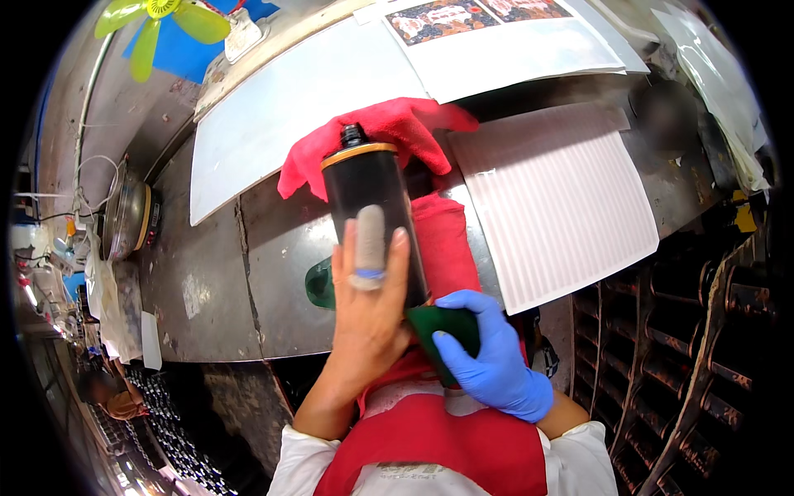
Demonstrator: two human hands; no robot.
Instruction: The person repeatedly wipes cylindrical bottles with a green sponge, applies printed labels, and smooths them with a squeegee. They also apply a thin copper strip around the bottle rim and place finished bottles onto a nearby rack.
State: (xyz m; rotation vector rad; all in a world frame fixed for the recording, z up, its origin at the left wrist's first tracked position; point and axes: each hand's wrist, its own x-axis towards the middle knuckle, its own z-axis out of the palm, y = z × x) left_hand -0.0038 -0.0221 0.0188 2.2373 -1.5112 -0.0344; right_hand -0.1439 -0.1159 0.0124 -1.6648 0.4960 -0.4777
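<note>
My left hand (368, 331), bare apart from a grey cloth sleeve with a blue band on one finger, grips a black bottle (368, 186) by its lower part. The bottle's threaded neck points away from me, and a gold-orange band runs round its shoulder. In a blue glove, my right hand (500, 364) is closed on a dark green pad (442, 335), held against the bottle's near end. Beneath the bottle lie a bunched red cloth (401, 124) and a red covering (451, 244). A dark green rounded piece (319, 285) shows beside my left fingers.
The metal worktable (198, 289) carries a white board (289, 107), printed sheets (504, 41) and a striped pale sheet (562, 190). A green fan (161, 12) stands far left. Dark racks (662, 355) rise at the right. Another person (120, 401) is at lower left.
</note>
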